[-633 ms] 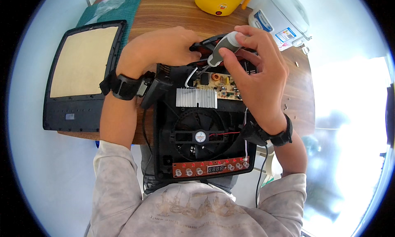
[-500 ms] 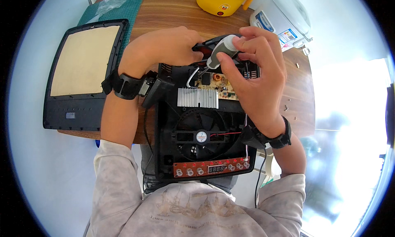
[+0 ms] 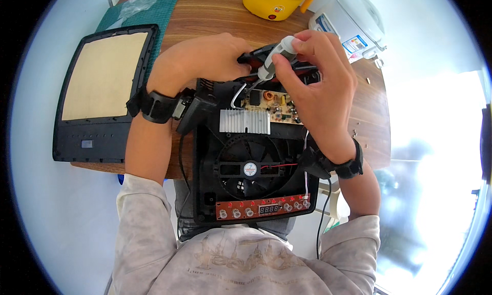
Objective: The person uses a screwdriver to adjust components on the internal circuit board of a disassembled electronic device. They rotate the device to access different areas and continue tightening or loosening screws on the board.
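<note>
My right hand (image 3: 330, 90) holds a grey-and-white screwdriver (image 3: 270, 64) between thumb and fingers, its shaft slanting down to the left near a white wire. Its tip is hard to make out. My left hand (image 3: 205, 57) is curled over a black plastic part (image 3: 250, 56) with dark red inside, at the far edge of the opened appliance; some fingers are hidden. Inside the black housing (image 3: 205, 146) of this induction cooker sit a tan circuit board (image 3: 277, 109), a finned silver heat sink (image 3: 244, 122), a fan (image 3: 256, 150) and a reddish-brown control board (image 3: 241, 204).
A black-framed cover (image 3: 72, 139) with a cream sheet lies to the left, partly on a green cutting mat (image 3: 166, 13). Beyond stand a yellow pot (image 3: 271, 3) and a white rice cooker (image 3: 341, 21). Small screws (image 3: 354, 132) lie on the wooden table (image 3: 371, 105) at right.
My right fingers have shifted on the screwdriver's handle, and its top end has moved slightly up and left. My left hand stays in almost the same place.
</note>
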A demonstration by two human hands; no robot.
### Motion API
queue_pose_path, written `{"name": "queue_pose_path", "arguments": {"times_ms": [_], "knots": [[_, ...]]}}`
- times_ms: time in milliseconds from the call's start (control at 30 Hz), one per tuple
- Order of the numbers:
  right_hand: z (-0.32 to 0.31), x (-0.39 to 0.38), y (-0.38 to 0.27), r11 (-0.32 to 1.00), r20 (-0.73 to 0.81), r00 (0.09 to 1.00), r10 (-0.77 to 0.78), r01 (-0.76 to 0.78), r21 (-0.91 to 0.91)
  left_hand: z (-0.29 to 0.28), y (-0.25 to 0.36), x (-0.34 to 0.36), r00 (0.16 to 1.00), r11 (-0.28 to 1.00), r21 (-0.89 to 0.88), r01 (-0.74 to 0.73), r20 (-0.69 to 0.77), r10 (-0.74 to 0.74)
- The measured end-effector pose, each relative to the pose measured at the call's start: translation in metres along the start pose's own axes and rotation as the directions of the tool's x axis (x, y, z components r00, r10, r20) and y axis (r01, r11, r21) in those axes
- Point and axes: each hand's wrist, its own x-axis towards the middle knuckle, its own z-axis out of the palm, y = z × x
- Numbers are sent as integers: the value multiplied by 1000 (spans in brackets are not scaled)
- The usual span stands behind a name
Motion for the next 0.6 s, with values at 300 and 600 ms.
{"name": "queue_pose_path", "arguments": {"times_ms": [300,600], "knots": [[-1,-14,-2,992,123,986,116,-109,-64,-1,0,0,1000,999,39,-5,22,5],[-14,-30,-4,993,112,991,79,-88,76,-3,9,1,992,992,60,112,57,-115]]}}
